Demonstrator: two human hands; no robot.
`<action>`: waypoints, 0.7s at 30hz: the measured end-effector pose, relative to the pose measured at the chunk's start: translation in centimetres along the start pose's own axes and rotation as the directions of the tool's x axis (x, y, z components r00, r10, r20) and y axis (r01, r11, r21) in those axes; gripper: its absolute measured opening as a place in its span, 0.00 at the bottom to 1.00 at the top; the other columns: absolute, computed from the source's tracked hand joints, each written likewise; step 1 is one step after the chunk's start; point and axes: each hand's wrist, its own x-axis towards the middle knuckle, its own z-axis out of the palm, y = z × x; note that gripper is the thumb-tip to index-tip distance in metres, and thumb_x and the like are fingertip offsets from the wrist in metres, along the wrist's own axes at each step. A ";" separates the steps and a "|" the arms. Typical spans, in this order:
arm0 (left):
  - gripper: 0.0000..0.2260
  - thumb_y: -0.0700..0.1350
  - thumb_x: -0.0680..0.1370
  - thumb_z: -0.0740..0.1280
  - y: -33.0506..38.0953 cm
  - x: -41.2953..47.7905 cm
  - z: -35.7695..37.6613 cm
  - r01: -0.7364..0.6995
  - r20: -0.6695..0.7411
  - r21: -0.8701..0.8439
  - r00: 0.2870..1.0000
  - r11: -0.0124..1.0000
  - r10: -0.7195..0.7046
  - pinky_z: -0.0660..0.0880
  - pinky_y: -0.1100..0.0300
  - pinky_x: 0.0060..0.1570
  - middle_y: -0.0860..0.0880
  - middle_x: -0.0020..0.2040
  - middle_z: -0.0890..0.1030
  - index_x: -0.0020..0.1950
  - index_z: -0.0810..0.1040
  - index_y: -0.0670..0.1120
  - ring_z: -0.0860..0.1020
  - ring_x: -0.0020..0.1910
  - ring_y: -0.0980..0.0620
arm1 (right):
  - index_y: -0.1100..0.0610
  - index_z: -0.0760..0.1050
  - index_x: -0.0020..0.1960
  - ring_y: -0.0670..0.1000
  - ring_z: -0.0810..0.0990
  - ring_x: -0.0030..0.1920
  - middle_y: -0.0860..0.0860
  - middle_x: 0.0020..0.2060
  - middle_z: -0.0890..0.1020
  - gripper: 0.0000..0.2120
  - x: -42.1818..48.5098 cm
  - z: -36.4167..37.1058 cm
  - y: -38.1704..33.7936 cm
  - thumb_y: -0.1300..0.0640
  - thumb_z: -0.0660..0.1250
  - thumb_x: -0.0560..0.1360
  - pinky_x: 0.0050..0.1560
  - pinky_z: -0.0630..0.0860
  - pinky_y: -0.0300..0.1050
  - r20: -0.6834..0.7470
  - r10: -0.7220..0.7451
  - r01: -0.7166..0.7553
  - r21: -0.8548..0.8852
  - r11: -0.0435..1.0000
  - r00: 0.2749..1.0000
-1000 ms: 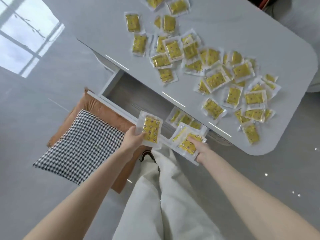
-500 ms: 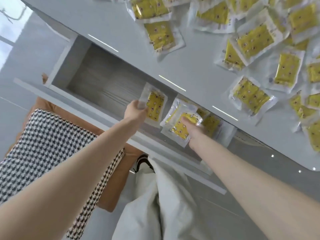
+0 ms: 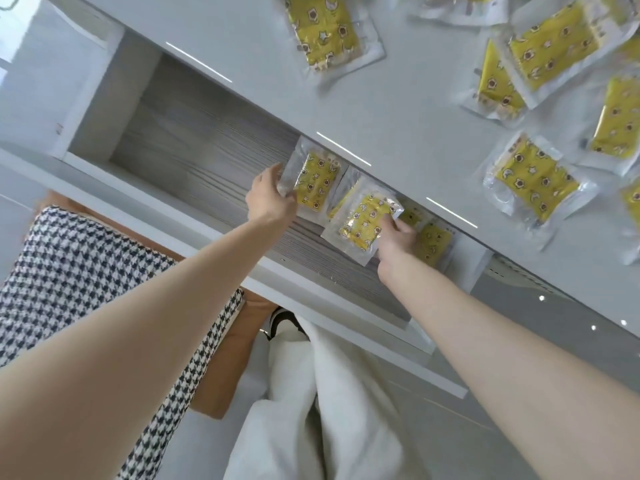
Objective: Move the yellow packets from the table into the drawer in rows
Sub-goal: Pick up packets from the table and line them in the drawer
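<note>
The open drawer (image 3: pixel 194 147) under the white table (image 3: pixel 408 109) has a grey wood-grain floor. Inside it, my left hand (image 3: pixel 268 199) grips a yellow packet (image 3: pixel 317 180) by its clear left edge, up near the table's lip. To its right, my right hand (image 3: pixel 396 239) holds another yellow packet (image 3: pixel 363 221) low over the drawer floor. More yellow packets (image 3: pixel 431 242) lie in the drawer's right end, partly hidden by that hand and the table edge. Several loose packets (image 3: pixel 535 176) lie scattered on the tabletop above.
A houndstooth cushion (image 3: pixel 69 271) on a brown seat (image 3: pixel 221 358) sits at lower left, just below the drawer front (image 3: pixel 311 313). White trousers (image 3: pixel 311 410) fill the bottom centre. Most of the drawer's left half shows bare floor.
Both hands have carried their packets from above the drawer front down and deeper into the drawer. The camera has leaned in much closer.
</note>
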 end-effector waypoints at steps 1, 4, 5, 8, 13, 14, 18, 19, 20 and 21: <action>0.25 0.37 0.77 0.62 -0.2 -0.5 -0.1 -0.029 -0.007 0.051 1.000 0.998 0.029 0.60 0.52 0.72 0.49 0.74 0.65 0.74 0.63 0.50 0.61 0.73 0.47 | 0.58 0.78 0.60 0.49 0.77 0.42 0.51 0.48 0.81 0.13 -0.2 -0.3 0.2 0.54 0.61 0.80 0.52 0.77 0.42 -0.014 0.006 -0.006 0.024 1.000 1.000; 0.25 0.35 0.77 0.61 -0.7 -2.1 0.1 -0.126 0.061 0.134 0.991 0.983 0.119 0.58 0.48 0.72 0.47 0.73 0.64 0.72 0.66 0.51 0.59 0.73 0.45 | 0.57 0.79 0.57 0.52 0.82 0.49 0.53 0.53 0.83 0.12 -0.6 -1.5 0.7 0.55 0.59 0.82 0.54 0.79 0.47 -0.017 0.018 -0.015 0.124 0.992 1.000; 0.24 0.34 0.77 0.60 -0.6 -2.7 0.3 -0.141 0.100 0.141 0.987 0.980 0.127 0.61 0.49 0.72 0.47 0.73 0.64 0.71 0.67 0.51 0.61 0.73 0.45 | 0.56 0.78 0.56 0.51 0.82 0.48 0.52 0.52 0.84 0.11 -0.6 -2.0 0.8 0.55 0.58 0.82 0.54 0.79 0.47 -0.010 0.021 -0.020 0.129 0.992 1.000; 0.23 0.36 0.78 0.59 -0.2 -3.7 1.5 -0.093 0.206 0.171 0.977 0.981 0.057 0.70 0.57 0.61 0.45 0.73 0.64 0.71 0.67 0.51 0.68 0.68 0.45 | 0.56 0.75 0.60 0.51 0.80 0.51 0.49 0.50 0.80 0.12 -0.5 -3.2 1.4 0.53 0.65 0.78 0.56 0.79 0.49 0.051 0.105 -0.109 0.099 0.989 0.993; 0.23 0.36 0.78 0.59 0.0 -3.7 4.2 0.148 0.251 0.105 0.953 0.983 -0.170 0.71 0.65 0.36 0.45 0.71 0.67 0.73 0.63 0.49 0.75 0.53 0.48 | 0.56 0.75 0.63 0.52 0.79 0.53 0.50 0.58 0.79 0.20 -0.1 -2.6 1.8 0.54 0.72 0.73 0.58 0.77 0.49 0.198 0.155 -0.135 -0.107 0.985 0.968; 0.23 0.36 0.78 0.59 -0.1 -3.7 4.5 0.159 0.254 0.089 0.951 0.983 -0.177 0.69 0.65 0.31 0.45 0.70 0.68 0.73 0.63 0.48 0.75 0.49 0.49 | 0.56 0.75 0.63 0.52 0.80 0.52 0.49 0.57 0.79 0.21 -0.1 -2.2 1.9 0.54 0.73 0.73 0.57 0.76 0.47 0.216 0.150 -0.124 -0.129 0.984 0.965; 0.21 0.37 0.79 0.60 -0.9 -3.8 5.1 0.180 0.255 0.013 0.951 0.984 -0.177 0.71 0.65 0.33 0.46 0.65 0.73 0.71 0.66 0.47 0.73 0.44 0.51 | 0.59 0.77 0.60 0.51 0.79 0.46 0.47 0.39 0.79 0.17 0.1 -0.9 2.4 0.57 0.72 0.73 0.58 0.76 0.46 0.190 0.074 -0.046 -0.148 0.988 0.979; 0.21 0.36 0.78 0.59 -1.0 -4.0 5.1 0.185 0.251 0.000 0.951 0.983 -0.180 0.71 0.64 0.34 0.46 0.63 0.74 0.71 0.66 0.47 0.73 0.42 0.52 | 0.59 0.78 0.59 0.51 0.80 0.43 0.47 0.35 0.79 0.14 0.2 -0.8 2.6 0.57 0.71 0.74 0.57 0.78 0.49 0.176 0.057 -0.034 -0.135 0.990 0.983; 0.20 0.36 0.78 0.58 -1.0 -4.2 5.0 0.188 0.246 -0.012 0.952 0.982 -0.180 0.71 0.64 0.35 0.46 0.62 0.75 0.70 0.67 0.47 0.73 0.39 0.54 | 0.59 0.78 0.58 0.51 0.80 0.41 0.47 0.35 0.79 0.13 0.2 -0.9 2.9 0.57 0.70 0.75 0.55 0.79 0.50 0.168 0.050 -0.031 -0.110 0.993 0.984; 0.19 0.37 0.78 0.57 -1.0 -4.4 4.9 0.184 0.240 -0.027 0.955 0.983 -0.172 0.71 0.64 0.35 0.46 0.61 0.76 0.69 0.69 0.48 0.73 0.36 0.55 | 0.59 0.79 0.57 0.51 0.80 0.40 0.49 0.37 0.81 0.12 0.2 -1.1 3.1 0.57 0.69 0.76 0.53 0.80 0.50 0.166 0.051 -0.039 -0.073 0.997 0.985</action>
